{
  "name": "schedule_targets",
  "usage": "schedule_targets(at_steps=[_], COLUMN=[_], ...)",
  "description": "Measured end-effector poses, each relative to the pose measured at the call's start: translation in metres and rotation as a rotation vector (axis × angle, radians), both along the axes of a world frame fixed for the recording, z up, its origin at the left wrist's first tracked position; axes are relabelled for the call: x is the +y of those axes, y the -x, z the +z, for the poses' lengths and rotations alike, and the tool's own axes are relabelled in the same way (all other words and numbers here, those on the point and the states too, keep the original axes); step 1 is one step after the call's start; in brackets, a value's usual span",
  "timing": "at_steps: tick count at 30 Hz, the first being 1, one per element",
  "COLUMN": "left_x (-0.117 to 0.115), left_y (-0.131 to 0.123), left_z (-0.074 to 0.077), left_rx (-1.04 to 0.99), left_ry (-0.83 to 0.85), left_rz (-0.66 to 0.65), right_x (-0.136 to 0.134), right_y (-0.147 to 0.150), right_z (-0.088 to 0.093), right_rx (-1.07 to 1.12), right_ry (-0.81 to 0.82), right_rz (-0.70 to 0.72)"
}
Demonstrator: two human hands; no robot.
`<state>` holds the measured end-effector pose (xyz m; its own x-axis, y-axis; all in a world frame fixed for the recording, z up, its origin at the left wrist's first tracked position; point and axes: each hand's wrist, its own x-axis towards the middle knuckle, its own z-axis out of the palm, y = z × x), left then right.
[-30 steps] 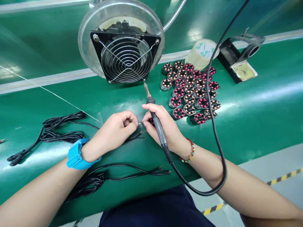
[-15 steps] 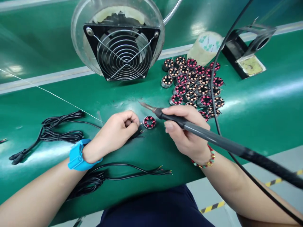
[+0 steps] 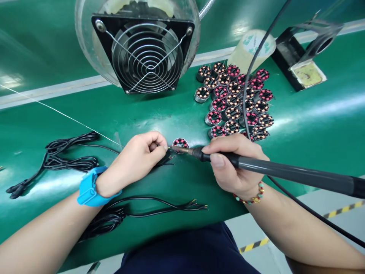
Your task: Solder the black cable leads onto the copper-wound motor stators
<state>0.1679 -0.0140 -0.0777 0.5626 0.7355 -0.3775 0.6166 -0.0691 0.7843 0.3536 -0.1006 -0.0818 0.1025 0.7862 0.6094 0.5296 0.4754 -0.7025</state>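
Note:
My right hand is closed around the grey handle of a soldering iron. The iron's tip lies over a small round motor stator with red windings, at its left rim. My left hand, blue band on the wrist, is pinched shut just left of the stator. A thin pale solder wire runs from the upper left into this hand; its end between the fingertips is mostly hidden. Beneath the fingers, dark cable leads with bare tips lie on the green bench.
Several stators stand grouped at the back right, beside a tape roll and an iron stand. A fan overhangs the bench. Coiled black cables lie left; more cables lie in front. The iron's cord crosses the view.
The soldering iron has come down from above the stator onto its left rim, and my right hand has shifted right and lower. My left hand stays pinched in nearly the same place.

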Motion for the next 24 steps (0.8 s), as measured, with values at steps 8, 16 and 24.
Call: schedule_targets(at_steps=[8,16,24], left_x=[0.001,0.002,0.004], left_y=[0.001,0.001,0.0], left_z=[-0.003,-0.003,-0.004], left_rx=[-0.016,-0.027,-0.047], left_ry=[-0.011,-0.007,-0.02], left_rz=[0.009,0.004,-0.001], right_x=[0.002,0.006,0.018], right_y=[-0.001,0.004,0.016], right_z=[-0.004,-0.012,-0.024], right_rx=[0.031,0.069,-0.151], right_ry=[-0.067,0.212,0.228], right_rz=[-0.008,0.059,0.125])
